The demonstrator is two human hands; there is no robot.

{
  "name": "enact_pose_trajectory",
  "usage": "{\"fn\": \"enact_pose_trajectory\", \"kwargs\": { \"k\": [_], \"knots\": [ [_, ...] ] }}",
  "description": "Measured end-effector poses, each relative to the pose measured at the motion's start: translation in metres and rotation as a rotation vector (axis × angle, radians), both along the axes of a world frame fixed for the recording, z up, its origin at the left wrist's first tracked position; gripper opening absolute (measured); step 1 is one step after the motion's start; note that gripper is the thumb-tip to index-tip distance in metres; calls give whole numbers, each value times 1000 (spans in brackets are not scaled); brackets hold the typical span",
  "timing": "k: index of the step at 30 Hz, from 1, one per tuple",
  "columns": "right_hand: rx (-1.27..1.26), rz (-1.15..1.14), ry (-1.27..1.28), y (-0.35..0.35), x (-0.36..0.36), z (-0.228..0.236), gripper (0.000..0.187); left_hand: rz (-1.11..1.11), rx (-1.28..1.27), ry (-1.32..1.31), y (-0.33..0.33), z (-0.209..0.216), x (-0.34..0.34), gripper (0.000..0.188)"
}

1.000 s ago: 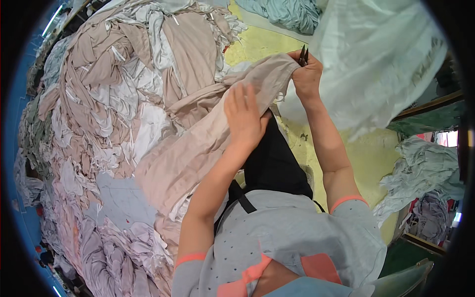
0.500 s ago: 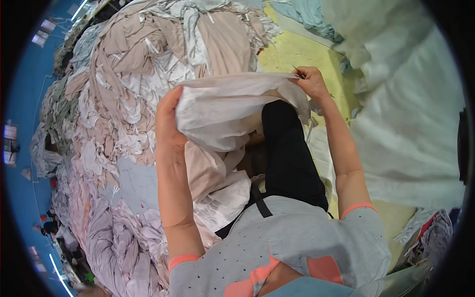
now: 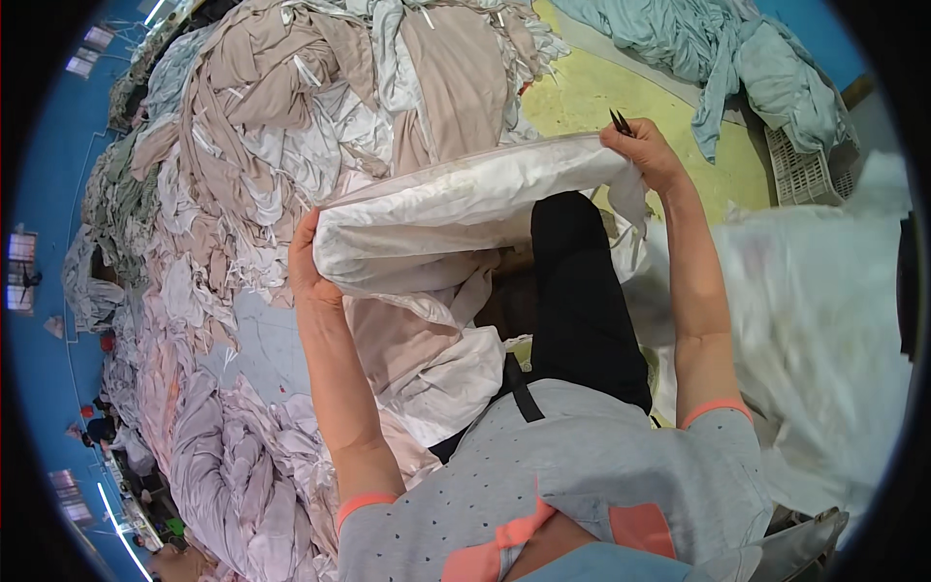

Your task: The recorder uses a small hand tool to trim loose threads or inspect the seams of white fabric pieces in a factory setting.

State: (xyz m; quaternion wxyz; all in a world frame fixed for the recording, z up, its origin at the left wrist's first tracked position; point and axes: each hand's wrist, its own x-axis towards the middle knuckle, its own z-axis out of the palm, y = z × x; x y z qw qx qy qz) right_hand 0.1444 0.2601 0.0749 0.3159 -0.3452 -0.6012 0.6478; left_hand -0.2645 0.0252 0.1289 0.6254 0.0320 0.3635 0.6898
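A white and pale pink cloth is stretched between my two hands above my lap, its upper edge pulled taut and slanting up to the right. My left hand is closed around its left end. At the right end, my right hand pinches the cloth's corner. Two dark pointed tips of small thread snips stick out above that hand's fingers. The lower folds of the cloth sag toward my black-trousered leg. More pink and white fabric lies across my lap.
Large heaps of beige and white cloth rise ahead and to the left, with lilac cloth nearer. A yellow surface lies beyond my right hand. Pale green cloth rests near a white plastic basket. Blurred white fabric covers the right side.
My right hand has risen and moved right, my left hand has dropped slightly, and the cloth is stretched wider. The white fabric at the right has moved down, uncovering the basket.
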Motion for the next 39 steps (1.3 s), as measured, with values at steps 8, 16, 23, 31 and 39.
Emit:
{"fn": "enact_pose_trajectory", "kwargs": {
  "k": [8, 16, 23, 31, 39],
  "knots": [
    [128, 103, 109, -46, -64, 32, 14, -823, -353, 2434, -71, -63, 67, 89],
    [392, 755, -125, -164, -123, -5, 9, -1121, -1228, 2404, -51, -156, 41, 111],
    [162, 582, -20, -167, -123, -73, 11, -1194, -1026, 2089, -46, -182, 7, 39],
    [-8, -116, 5, -126, -125, -45, 19, 223, -611, 1192, -44, -61, -14, 13],
    [216, 296, 206, -114, -203, 34, 14, 289, 501, 595, -173, 211, -139, 44]
  ]
}}
